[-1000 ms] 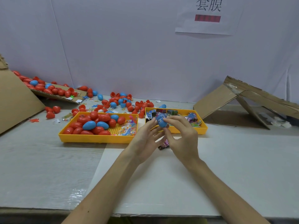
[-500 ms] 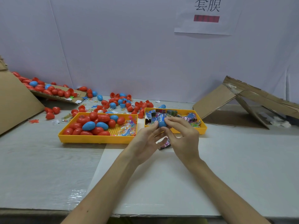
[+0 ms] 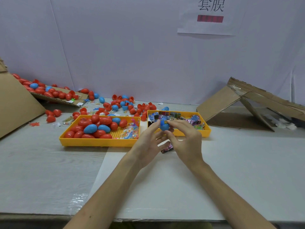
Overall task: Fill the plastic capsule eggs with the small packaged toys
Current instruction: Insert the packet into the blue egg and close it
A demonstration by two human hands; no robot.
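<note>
- Pinching a blue plastic capsule egg (image 3: 164, 125) between index finger and thumb, the right hand (image 3: 187, 141) holds it in the air just above the front edge of the yellow plastic tray (image 3: 205, 132) that holds the small packaged toys (image 3: 194, 119).
- The left hand (image 3: 147, 146) meets the egg from the other side. Its fingers are nearly straight and spread, and their tips lie against the egg's left flank without curling round it.
- The egg looks closed, with a printed patch on its upper part; what is inside cannot be seen.
- A small dark and pink foil packet (image 3: 167, 148) lies just in front of that tray, on the white sheet (image 3: 165, 187), partly hidden below the two hands.
- Just left of that tray stands a second yellow plastic tray (image 3: 99, 142), heaped with red and blue plastic eggs (image 3: 105, 120) on its left and clear little packets (image 3: 130, 132) on its right.
- Behind and to the left of the toy tray, loose red and blue egg shells (image 3: 115, 107) lie scattered.
- To the right of the toy tray, a folded sheet of brown cardboard (image 3: 219, 100) stands tent-like.
</note>
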